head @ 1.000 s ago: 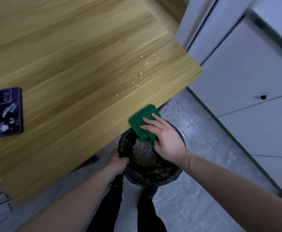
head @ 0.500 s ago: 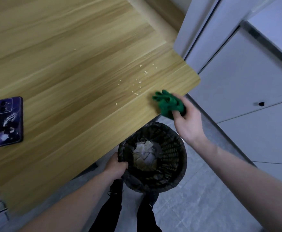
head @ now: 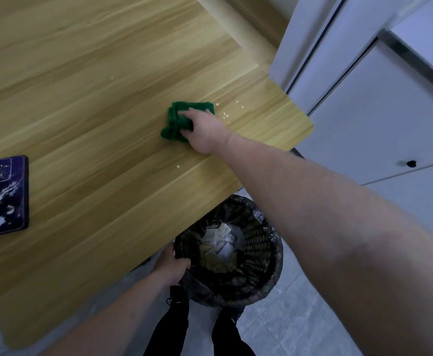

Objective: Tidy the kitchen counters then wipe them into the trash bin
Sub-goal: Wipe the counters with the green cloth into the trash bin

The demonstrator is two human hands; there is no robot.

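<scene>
My right hand [head: 205, 129] presses the green cloth [head: 178, 122] flat onto the wooden counter [head: 94, 98], well in from the near edge. My fingers [head: 184, 114] are spread over the top of the cloth and curled down around its near side, so I am grasping it against the wood. The cloth is bunched and folded, sticking out to the left and beyond my fingertips.

Just to the right of the cloth, toward the counter's corner, lies a scatter of pale crumbs [head: 227, 115], close to my knuckles but not under the cloth. One more crumb [head: 178, 166] sits alone nearer the edge, below my wrist, and a tiny speck [head: 112, 79] lies farther back on the counter.

My left hand [head: 170, 263] is down below the counter edge, clenched on the rim of the black trash bin [head: 259, 253]. The bin stands on the tiled floor [head: 287, 325], partly tucked under the counter's edge, lined with a dark bag and holding crumpled paper.

A dark purple phone [head: 5, 195] lies face down on the far left of the counter, well apart from the cloth. White cabinets [head: 377, 111] stand to the right.
</scene>
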